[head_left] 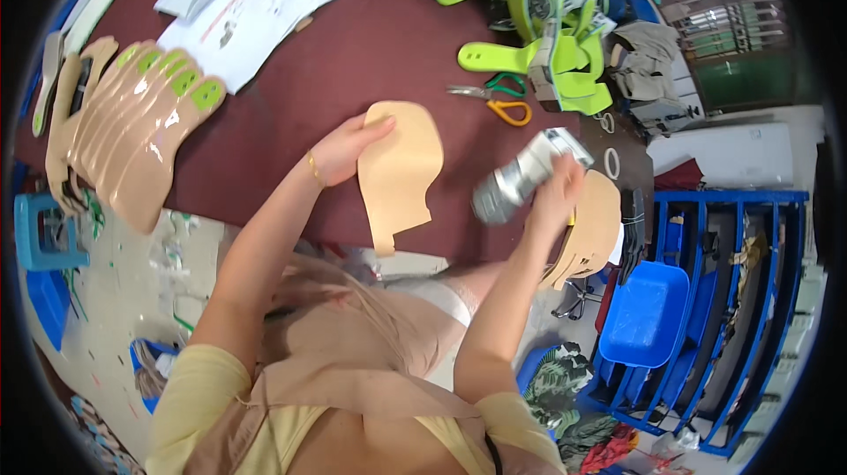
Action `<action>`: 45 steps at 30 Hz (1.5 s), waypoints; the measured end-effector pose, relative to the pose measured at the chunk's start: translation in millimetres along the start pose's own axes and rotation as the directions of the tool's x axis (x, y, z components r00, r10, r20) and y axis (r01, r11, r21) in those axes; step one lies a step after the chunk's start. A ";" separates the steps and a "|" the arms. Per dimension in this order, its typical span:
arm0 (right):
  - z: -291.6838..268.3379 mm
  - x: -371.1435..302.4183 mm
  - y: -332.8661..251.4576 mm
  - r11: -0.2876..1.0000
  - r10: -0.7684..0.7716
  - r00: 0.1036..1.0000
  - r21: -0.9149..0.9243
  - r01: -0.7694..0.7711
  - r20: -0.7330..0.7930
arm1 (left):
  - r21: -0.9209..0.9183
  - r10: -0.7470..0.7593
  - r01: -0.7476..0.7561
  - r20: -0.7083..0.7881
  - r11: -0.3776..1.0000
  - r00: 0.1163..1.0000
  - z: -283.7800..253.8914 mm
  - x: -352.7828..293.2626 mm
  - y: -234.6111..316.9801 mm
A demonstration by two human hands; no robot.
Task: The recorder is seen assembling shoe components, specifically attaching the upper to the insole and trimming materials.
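Okay, quick pass. My left hand [340, 150] lies on the dark red bench [353, 60], thumb and fingers pinching the upper left edge of a tan leather cut piece [399, 171] that lies flat near the bench's front edge, its narrow tail pointing back toward me. My right hand [554, 195] is wrapped around a silvery canister [522, 179], held tilted just right of the tan piece and above the bench; it's motion-blurred, so I can't tell what kind of container it is or whether the cap is on.

Under the right hand sits a stack of similar tan pieces [593, 232] hanging off the bench's right corner. Far left, a fanned row of glossy tan pieces with green tabs [141, 122]. Loose white papers [251, 3] at the top, a heap of lime green parts [547, 25] top right, and orange-handled scissors [503, 106] just behind the tan piece. A blue rack [732, 299] holding a blue tray [644, 312] stands to the right, below bench level.

Risks as I judge them: the canister is moving fast in a one-hand grip, so it could slip or spill onto the leather. The left pinch is only on one edge, so the piece could swing or slide off the front edge. The stack at the corner overhangs, and a bump from the right forearm could tip it to the floor
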State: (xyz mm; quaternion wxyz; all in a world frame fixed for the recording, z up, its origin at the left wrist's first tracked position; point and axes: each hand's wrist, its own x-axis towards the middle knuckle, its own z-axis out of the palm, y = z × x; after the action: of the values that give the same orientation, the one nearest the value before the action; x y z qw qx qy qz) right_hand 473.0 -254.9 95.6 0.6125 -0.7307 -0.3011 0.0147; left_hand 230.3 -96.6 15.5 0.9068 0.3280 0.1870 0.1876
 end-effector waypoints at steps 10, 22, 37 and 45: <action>-36.7 -178.3 -44.7 0.838 0.185 0.946 0.461 -0.293 0.265 | -0.304 -0.044 0.047 0.017 0.952 0.999 33.8 -60.1 -30.7; 26.0 -192.3 -58.6 0.878 0.137 0.920 0.385 -0.285 0.367 | -0.438 0.081 0.001 0.169 0.899 0.982 66.0 -89.2 -31.9; 23.9 -196.3 -40.4 0.904 0.108 0.930 0.354 -0.239 0.353 | -0.445 0.098 0.001 0.198 0.895 0.975 65.1 -90.7 -37.3; 17.3 -194.2 -32.4 0.907 0.032 0.842 0.338 -0.250 0.538 | -0.301 0.045 0.003 0.153 0.954 0.987 58.2 -93.2 -27.4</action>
State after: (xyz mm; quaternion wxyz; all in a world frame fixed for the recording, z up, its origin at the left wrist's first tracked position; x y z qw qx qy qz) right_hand 293.6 -326.3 53.1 0.6395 -0.5807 -0.3905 0.3184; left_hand 183.0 -189.9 59.0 0.9560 0.2023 0.0801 0.1967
